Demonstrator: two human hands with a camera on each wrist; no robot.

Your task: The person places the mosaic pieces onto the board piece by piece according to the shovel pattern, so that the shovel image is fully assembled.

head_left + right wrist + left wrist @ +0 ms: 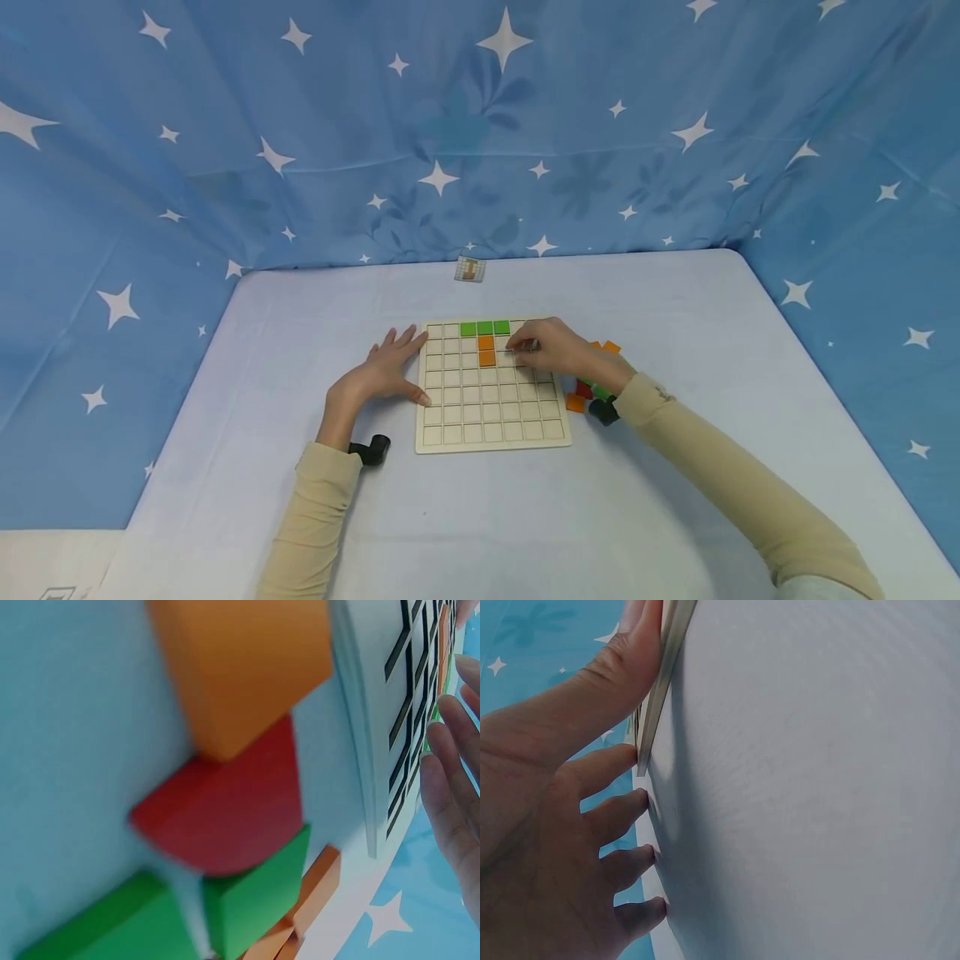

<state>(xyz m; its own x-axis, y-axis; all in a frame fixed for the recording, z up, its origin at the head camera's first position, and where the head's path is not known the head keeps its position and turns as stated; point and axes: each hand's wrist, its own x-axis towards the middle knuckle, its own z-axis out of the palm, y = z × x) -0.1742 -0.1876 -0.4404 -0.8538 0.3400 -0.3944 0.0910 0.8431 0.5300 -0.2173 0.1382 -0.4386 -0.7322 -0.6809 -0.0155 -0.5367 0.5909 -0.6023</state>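
Observation:
A pale square grid board (480, 444) lies flat on the table, with three green tiles (485, 327) in its far row and two orange tiles (487, 357) below the middle one. My left hand (382, 367) is spread along the board's left side, thumb and index finger at its edge. Over the right part of the grid is my right hand (551, 346), its fingertips just right of the orange tiles. Nothing shows between those fingers. In the right wrist view several fingers (454, 795) reach toward the board, while the thumb is mostly hidden.
Right of the board lie loose pieces: an orange block (575, 403), a red rounded piece (232, 802), green blocks (259, 892) and more orange ones. A small patterned card (470, 269) sits near the table's far edge. Blue star-patterned cloth (450, 125) hangs around the table (480, 533).

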